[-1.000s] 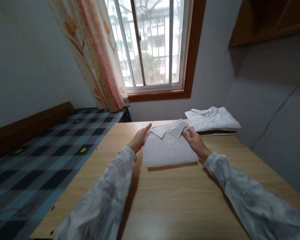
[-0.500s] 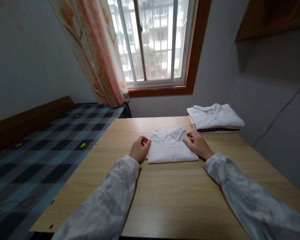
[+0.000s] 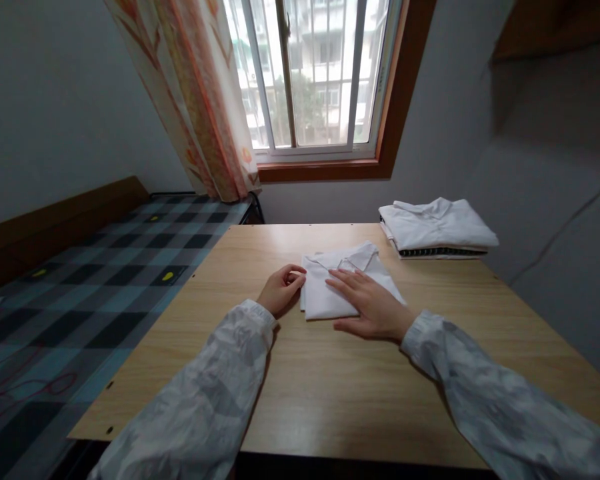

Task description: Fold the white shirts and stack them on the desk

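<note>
A white collared shirt (image 3: pixel 325 297), folded into a rectangle, lies on the wooden table (image 3: pixel 290 387) in front of me. My left hand (image 3: pixel 283 288) is at its left edge, fingers curled and thumb close to the index finger, with the fingertips on the cloth's edge. Flat across the lower right of the shirt rests my right hand (image 3: pixel 367 303), its fingers stretched out and its thumb apart. It covers part of the button front and the lower edge. The collar shows above the fingers.
A stack of folded clothes (image 3: pixel 440 230), white on top with a dark layer below, sits at the table's back right corner. Left of the table is a bed with a checked cover (image 3: pixel 130 280). A curtain (image 3: pixel 205 120) hangs by the window (image 3: pixel 315 87).
My right hand has moved left from the shirt's right edge and now lies flat on its front. My left hand stays at the left edge. The view has tilted down slightly.
</note>
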{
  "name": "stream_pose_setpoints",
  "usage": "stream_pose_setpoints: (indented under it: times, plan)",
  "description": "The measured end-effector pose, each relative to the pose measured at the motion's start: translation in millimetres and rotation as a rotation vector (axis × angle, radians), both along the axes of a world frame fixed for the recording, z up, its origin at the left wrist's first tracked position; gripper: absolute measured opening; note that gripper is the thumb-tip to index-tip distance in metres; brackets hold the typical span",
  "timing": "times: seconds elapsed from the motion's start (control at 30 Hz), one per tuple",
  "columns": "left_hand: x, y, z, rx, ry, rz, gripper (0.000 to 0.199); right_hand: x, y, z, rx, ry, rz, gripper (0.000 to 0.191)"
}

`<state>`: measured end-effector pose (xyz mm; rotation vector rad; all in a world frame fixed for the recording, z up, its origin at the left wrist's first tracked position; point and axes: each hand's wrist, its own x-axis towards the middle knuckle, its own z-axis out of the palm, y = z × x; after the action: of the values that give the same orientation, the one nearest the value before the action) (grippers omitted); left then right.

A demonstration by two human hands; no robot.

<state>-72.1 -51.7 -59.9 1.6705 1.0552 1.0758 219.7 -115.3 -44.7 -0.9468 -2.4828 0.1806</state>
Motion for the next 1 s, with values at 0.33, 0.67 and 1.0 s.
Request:
stream_pose_setpoints:
  times: [0.33, 0.67, 1.0]
  plan:
    - [1.3, -12.5, 0.1, -0.101, -0.066, -0.086, 0.038, -12.6, 9.3, -26.4, 0.011, 0.003, -0.197, 0.075]
    - [2.8, -15.5, -5.2, -0.092, -0.047, -0.078, 0.035, -12.1, 67.3, 16.7, 0.052, 0.082, -0.341, 0.044]
    - [2.5, -18.2, -4.3, -0.062, -0.007, -0.079, 0.032, -30.3, 157.3, 5.3, -0.140, -0.007, -0.226, 0.040]
